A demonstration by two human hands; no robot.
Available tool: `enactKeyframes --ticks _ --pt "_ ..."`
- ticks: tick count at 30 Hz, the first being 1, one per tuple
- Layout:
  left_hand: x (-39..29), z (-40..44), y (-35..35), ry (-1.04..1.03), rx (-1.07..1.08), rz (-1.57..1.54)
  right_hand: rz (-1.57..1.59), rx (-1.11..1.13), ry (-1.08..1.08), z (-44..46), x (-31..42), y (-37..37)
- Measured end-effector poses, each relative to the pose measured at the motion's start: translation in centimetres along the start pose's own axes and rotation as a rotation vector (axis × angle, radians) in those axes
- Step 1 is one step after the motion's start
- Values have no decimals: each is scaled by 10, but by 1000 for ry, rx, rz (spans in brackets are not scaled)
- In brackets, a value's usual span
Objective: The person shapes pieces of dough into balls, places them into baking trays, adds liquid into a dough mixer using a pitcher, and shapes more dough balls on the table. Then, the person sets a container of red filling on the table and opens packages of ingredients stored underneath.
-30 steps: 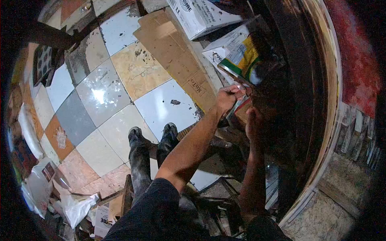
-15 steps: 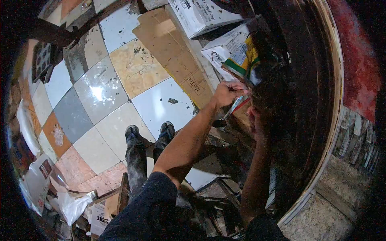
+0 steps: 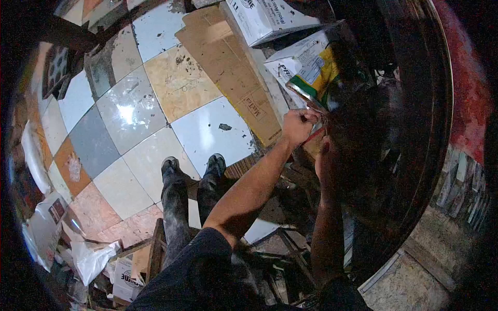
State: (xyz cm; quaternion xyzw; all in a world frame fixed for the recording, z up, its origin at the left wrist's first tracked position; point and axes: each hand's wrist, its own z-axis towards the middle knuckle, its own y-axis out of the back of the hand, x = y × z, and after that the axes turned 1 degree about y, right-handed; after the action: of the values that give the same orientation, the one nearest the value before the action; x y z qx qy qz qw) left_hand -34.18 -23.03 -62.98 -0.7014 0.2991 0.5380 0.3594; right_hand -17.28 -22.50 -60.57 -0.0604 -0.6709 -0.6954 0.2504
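My left hand (image 3: pixel 299 126) is closed, its fingertips pinched together just below a shiny yellow, green and white bag (image 3: pixel 328 61). Close below it, my right hand (image 3: pixel 322 155) is also closed, partly lost in shadow. Between the two hands shows a thin red-edged strip (image 3: pixel 314 136); its kind is too blurred to tell. I cannot make out whether both hands grip this strip. The bag leans by a white printed box (image 3: pixel 290 65), and its lower edge comes close to my left fingers.
Flattened cardboard (image 3: pixel 228 67) lies on the tiled floor (image 3: pixel 129 109) left of my hands. Another white box (image 3: pixel 270 20) stands farther back. A dark curved rim (image 3: pixel 450 93) runs along the right. Plastic bags (image 3: pixel 93 259) and wooden pieces (image 3: pixel 155 249) lie at lower left.
My right hand has risen closer to my left hand. Less of the red-edged strip shows between them. The view has shifted slightly.
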Motion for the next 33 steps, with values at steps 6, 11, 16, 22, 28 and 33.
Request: enactKeyframes --ticks 6,11,16,22,28,33 --pt "-29 -5 12 297 164 -286 -112 259 89 23 54 42" --pt "7 10 0 99 120 -414 271 370 129 39 24 38" --pt "-18 25 8 81 132 -35 359 433 -4 43 22 49" --pt "-14 35 2 -77 164 129 276 460 -265 47 42 57" --pt "0 37 -10 -114 182 70 273 469 -345 49 57 63" --pt "-21 35 -1 -250 206 293 472 447 -350 46 26 48"
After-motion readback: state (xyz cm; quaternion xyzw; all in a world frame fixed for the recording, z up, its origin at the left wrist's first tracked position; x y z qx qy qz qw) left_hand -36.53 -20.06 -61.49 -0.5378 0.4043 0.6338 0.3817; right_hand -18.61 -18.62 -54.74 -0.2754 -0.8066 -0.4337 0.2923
